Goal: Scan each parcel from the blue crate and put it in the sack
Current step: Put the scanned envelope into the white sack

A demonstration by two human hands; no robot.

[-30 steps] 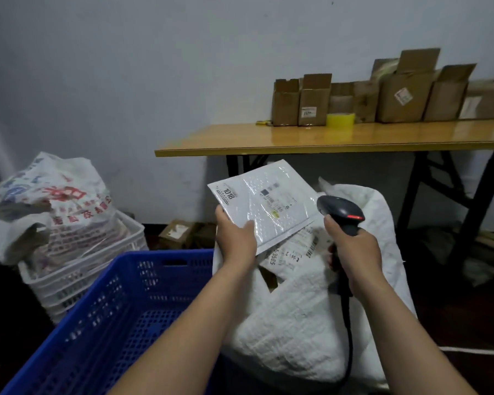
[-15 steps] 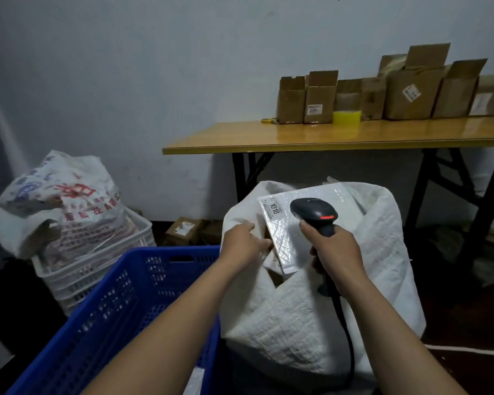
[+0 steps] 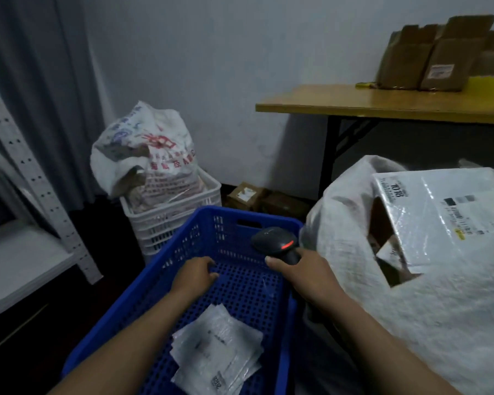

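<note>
Head view, looking down into a blue crate (image 3: 241, 216) at centre. Shows the left hand (image 3: 196, 273) low over the crate's perforated floor, palm down, fingers loosely curled, released and grasping nothing. Shows the right hand (image 3: 303, 270) at the crate's right rim, clenched round the grip of a dark handheld scanner (image 3: 274, 241), with a red light lit on the scanner head and the head above the crate's far right corner. Locates the remaining parcels (image 3: 217, 354), a small overlapping stack of flat white plastic mailers with printed labels, on the crate floor at the near end, apart from both hands. Places the white woven sack (image 3: 351, 252) just beside the crate on its right, mouth open. Marks one flat white parcel (image 3: 445, 220), labelled 1018, lying tilted in the sack's mouth. Behind the blue crate: a white crate (image 3: 171, 223) holding a printed bag (image 3: 146, 155) with red characters; small cardboard boxes (image 3: 247, 195) on the floor by the wall. Upper right: a wooden bench (image 3: 382, 102) on black legs, carrying open cartons (image 3: 437, 67) and a yellow object (image 3: 488, 81) too blurred to name. Far left: a white perforated shelf upright (image 3: 26, 166) against a grey curtain (image 3: 40, 67)
</note>
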